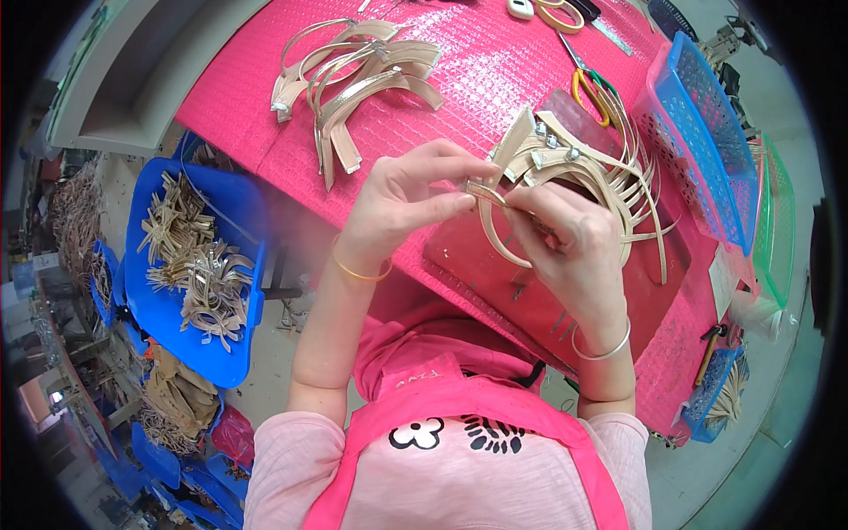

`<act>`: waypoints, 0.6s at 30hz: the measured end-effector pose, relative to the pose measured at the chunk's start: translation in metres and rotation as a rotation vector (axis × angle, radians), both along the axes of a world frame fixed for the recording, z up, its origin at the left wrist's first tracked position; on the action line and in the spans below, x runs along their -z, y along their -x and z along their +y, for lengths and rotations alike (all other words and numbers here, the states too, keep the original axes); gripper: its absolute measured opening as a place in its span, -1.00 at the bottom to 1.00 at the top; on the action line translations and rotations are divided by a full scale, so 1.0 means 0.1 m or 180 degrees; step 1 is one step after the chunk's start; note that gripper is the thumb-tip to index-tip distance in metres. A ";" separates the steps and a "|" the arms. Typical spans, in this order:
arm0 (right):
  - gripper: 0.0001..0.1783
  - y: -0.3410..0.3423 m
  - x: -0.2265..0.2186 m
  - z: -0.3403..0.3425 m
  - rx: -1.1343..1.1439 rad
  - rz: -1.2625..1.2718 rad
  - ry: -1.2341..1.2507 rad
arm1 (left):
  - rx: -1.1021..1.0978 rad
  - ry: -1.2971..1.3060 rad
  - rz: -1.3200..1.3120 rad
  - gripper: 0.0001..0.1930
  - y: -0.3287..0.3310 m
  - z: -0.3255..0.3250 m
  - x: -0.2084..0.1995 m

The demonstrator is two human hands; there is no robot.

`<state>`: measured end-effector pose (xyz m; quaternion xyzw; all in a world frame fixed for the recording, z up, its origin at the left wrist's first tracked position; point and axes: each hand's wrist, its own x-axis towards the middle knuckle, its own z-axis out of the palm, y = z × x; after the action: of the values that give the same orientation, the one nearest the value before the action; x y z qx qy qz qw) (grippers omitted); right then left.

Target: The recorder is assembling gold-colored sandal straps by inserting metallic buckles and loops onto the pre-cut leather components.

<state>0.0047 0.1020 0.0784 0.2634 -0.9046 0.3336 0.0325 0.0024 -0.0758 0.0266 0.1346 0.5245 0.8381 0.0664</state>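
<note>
A narrow beige strap (485, 193) is stretched between my two hands above the near edge of the table. My left hand (402, 196) pinches its end between thumb and fingers. Close beside it, my right hand (574, 247) grips the same strap with curled fingers, some of them hidden. Part of the strap loops down below the hands. Just beyond my right hand lies a bundle of beige straps (623, 199) with small silvery buckles, fanned out over a dark red board (654, 296). More curved beige straps (375, 93) lie in a loose pile at the far left.
The table has a pink textured cover (481, 44). Scissors (583, 84) lie at the back. Pink and blue plastic baskets (707, 132) stand along the right, near a hammer (709, 353). A blue bin (234, 353) of strap pieces stands left of the table.
</note>
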 end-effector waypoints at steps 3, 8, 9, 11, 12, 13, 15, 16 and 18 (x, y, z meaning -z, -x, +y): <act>-0.92 0.09 -0.05 0.00 -0.0113 -0.0095 0.0227 | 0.0372 0.0612 0.0274 -0.71 -0.01 -0.08 -0.06; -0.93 0.13 0.01 0.01 -0.0465 -0.0274 0.0444 | 0.0283 0.0474 -0.0030 -0.65 -0.04 -0.09 -0.11; -0.92 0.11 0.01 0.01 -0.0400 -0.0489 0.0560 | 0.0041 0.0238 -0.0304 -0.62 -0.06 -0.05 -0.12; -0.91 0.07 0.04 -0.08 -0.0358 -0.0409 0.0681 | 0.0086 0.0390 -0.0156 -0.59 -0.05 -0.04 -0.10; -0.90 0.05 0.07 -0.13 -0.0310 -0.0327 0.0812 | 0.0138 0.0550 -0.0007 -0.57 -0.04 -0.05 -0.09; -0.90 0.07 0.14 -0.15 -0.0341 -0.0103 0.0893 | 0.0145 0.0550 -0.0005 -0.57 -0.02 -0.07 -0.11; -0.91 0.01 0.11 -0.11 -0.0128 -0.0793 0.1205 | 0.0270 0.0656 -0.0017 -0.56 0.02 -0.13 -0.16; -0.91 0.00 0.10 -0.08 0.0083 -0.1489 0.1506 | 0.0262 0.0659 -0.0012 -0.56 0.03 -0.13 -0.19; -0.90 0.01 0.19 -0.03 0.0028 -0.1423 0.1664 | 0.0478 0.0692 -0.0103 -0.57 0.04 -0.13 -0.25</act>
<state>0.0038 0.0995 0.0596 0.1626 -0.7743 0.6035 -0.0987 -0.0016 -0.0893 0.0518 0.1520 0.5995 0.7710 0.1517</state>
